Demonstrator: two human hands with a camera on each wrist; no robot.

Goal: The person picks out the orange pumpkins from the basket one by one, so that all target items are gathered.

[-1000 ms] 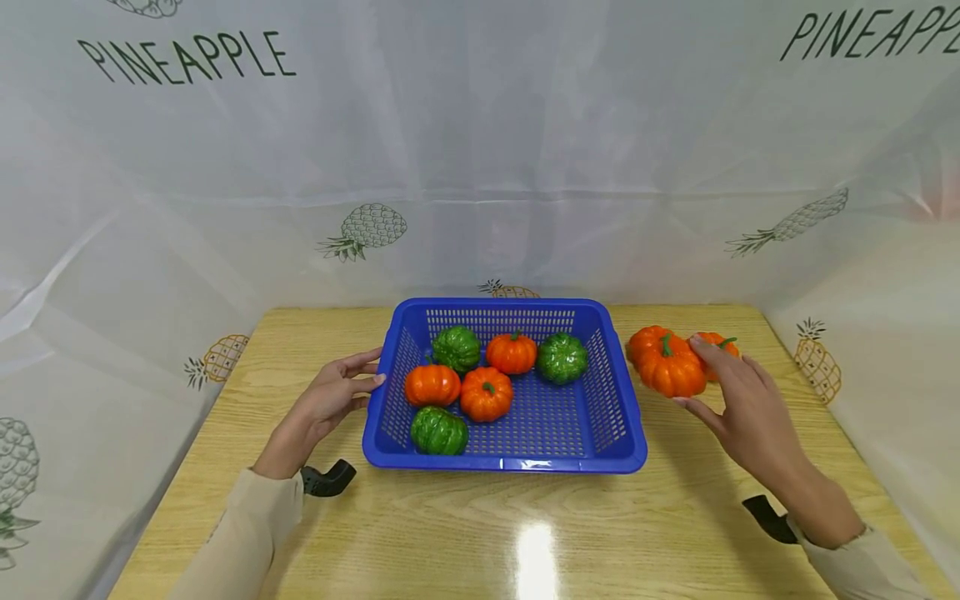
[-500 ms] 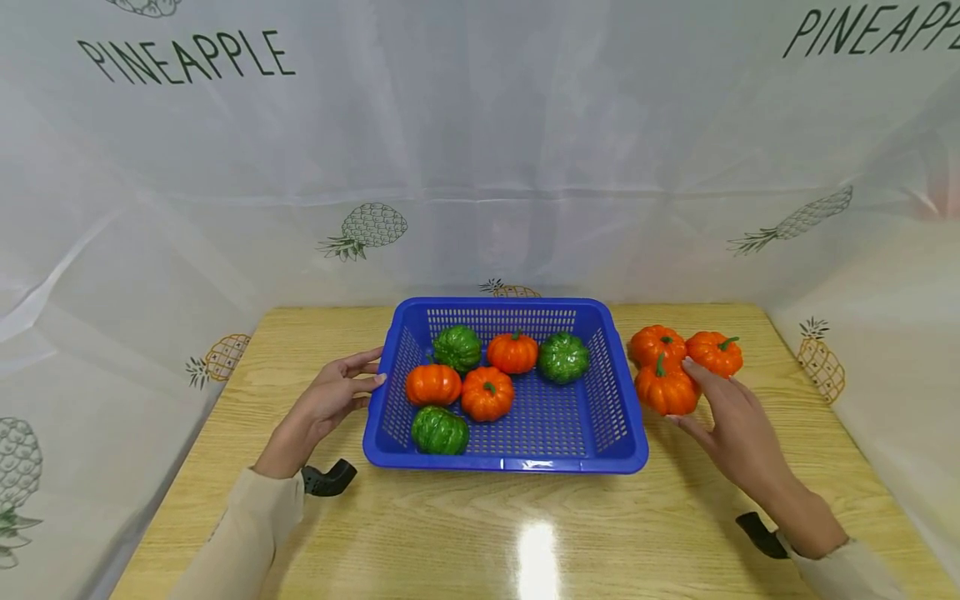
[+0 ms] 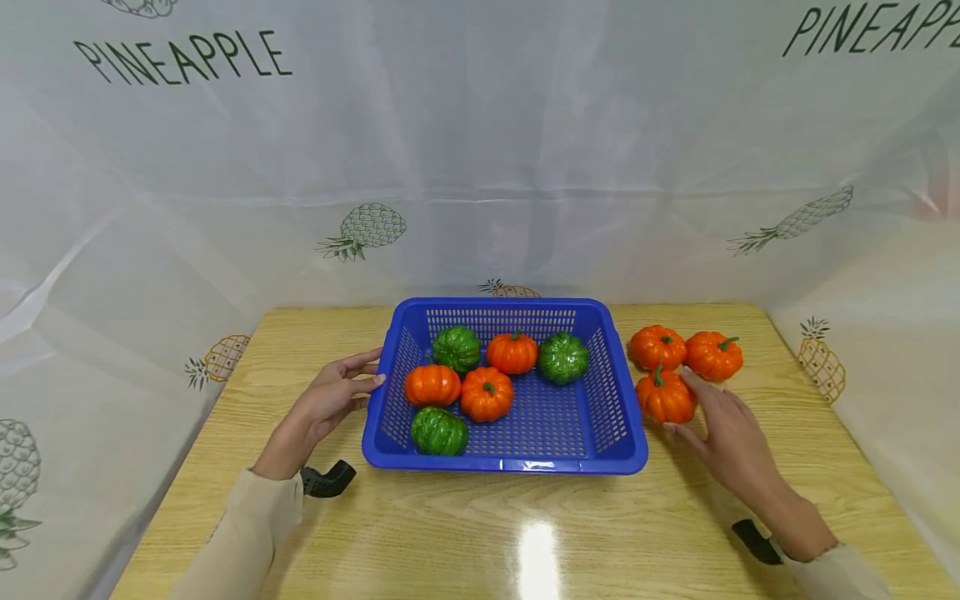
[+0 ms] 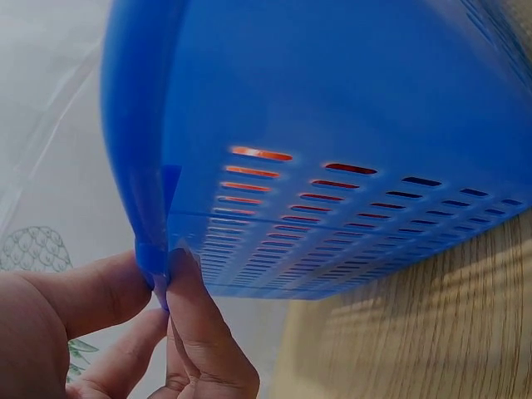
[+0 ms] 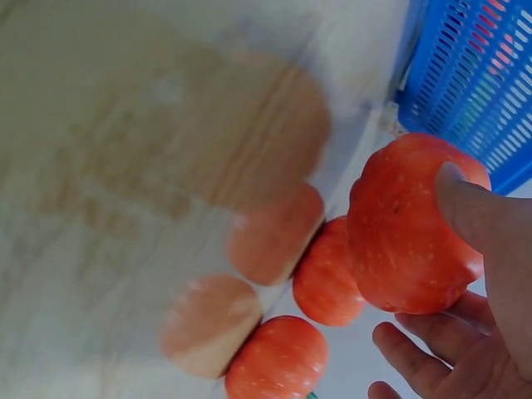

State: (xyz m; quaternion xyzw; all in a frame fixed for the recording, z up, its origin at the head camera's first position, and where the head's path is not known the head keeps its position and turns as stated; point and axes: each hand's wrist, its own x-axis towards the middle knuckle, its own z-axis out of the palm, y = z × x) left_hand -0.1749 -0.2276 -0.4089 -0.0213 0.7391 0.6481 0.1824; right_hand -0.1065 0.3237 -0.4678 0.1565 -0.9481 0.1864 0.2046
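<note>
A blue plastic basket (image 3: 525, 464) stands mid-table with several small orange and green pumpkins inside. At its left side my left hand (image 3: 333, 402) pinches the rim between thumb and fingers, seen close up on the basket wall (image 4: 349, 91) in the left wrist view. Right of the basket, my right hand (image 3: 731, 437) holds an orange pumpkin (image 3: 665, 398), its stem pointing up. The thumb lies against that pumpkin (image 5: 411, 224) in the right wrist view. Two more orange pumpkins sit just behind it, one nearer the basket (image 3: 657, 347) and one farther right (image 3: 714, 357).
The wooden table (image 3: 442, 533) reaches back to a pale curtain (image 3: 480, 150) printed with pineapples, which also hangs along both sides. In the basket, the green pumpkins include one at front left (image 3: 439, 431) and one toward the right (image 3: 562, 358).
My right hand has brought its orange pumpkin down and toward me, in front of the other two, which now show more fully. The left hand and basket stay put.
</note>
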